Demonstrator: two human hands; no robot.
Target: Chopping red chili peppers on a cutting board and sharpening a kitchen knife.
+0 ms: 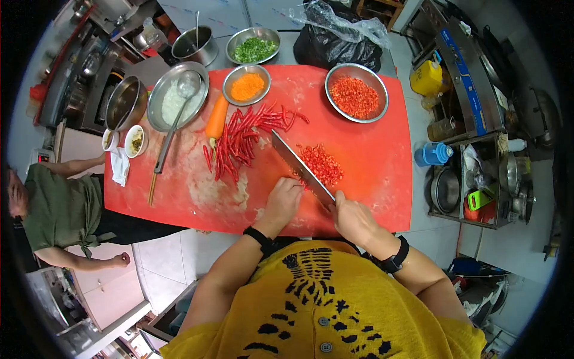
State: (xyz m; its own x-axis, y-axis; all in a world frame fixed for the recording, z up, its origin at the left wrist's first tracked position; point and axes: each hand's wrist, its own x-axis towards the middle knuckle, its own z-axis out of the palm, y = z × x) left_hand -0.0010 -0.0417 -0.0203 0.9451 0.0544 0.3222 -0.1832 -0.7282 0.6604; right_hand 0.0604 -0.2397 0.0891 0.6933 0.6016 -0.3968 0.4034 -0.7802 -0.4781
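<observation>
My right hand (354,217) grips the handle of a broad-bladed cleaver (302,166), its blade slanting away to the upper left over a red cutting board (376,179). Just left of the blade, my left hand (283,202) has its fingers curled around red chili (303,183), mostly hidden by the fingers. Chopped red chili (322,164) lies heaped on the blade's right side. Farther left sits a pile of whole red chilies (237,141), touching a peeled carrot (217,117). A steel bowl (382,105) of chopped red chili stands at the board's back right.
Along the back are steel bowls of chopped carrot (265,94) and chopped greens (276,53). A ladle (168,143) rests in a steel basin (154,101) at left, near chopsticks (152,190). A person in a green top (63,206) stands left. A black plastic bag (332,49) sits behind.
</observation>
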